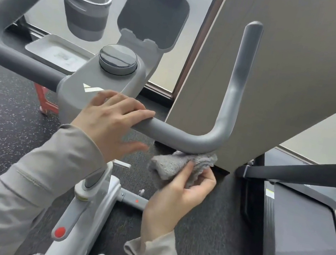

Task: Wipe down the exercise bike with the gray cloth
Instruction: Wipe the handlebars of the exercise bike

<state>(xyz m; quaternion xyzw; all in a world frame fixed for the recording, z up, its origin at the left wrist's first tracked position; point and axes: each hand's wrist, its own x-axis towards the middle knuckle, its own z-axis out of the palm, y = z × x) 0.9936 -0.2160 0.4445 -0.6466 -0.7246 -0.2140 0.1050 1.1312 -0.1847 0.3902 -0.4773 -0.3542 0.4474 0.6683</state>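
Note:
The exercise bike fills the middle of the view, with a grey console [103,85] and a round dial [118,59]. Its right handlebar [228,106] runs out from the console, bends and rises. My left hand [110,122] rests on that bar beside the console, fingers draped over the top and thumb underneath. My right hand [180,193] pinches a bunched gray cloth [178,164] and presses it against the underside of the bar's bend. The left handlebar [9,18] curves away at the upper left.
A cup holder [84,8] and a tablet bracket [153,13] stand above the console. A beige wall panel [295,66] stands just behind the right handlebar. A treadmill [305,228] is at the right. The bike's white frame [92,201] and a red knob [60,231] are below my arms.

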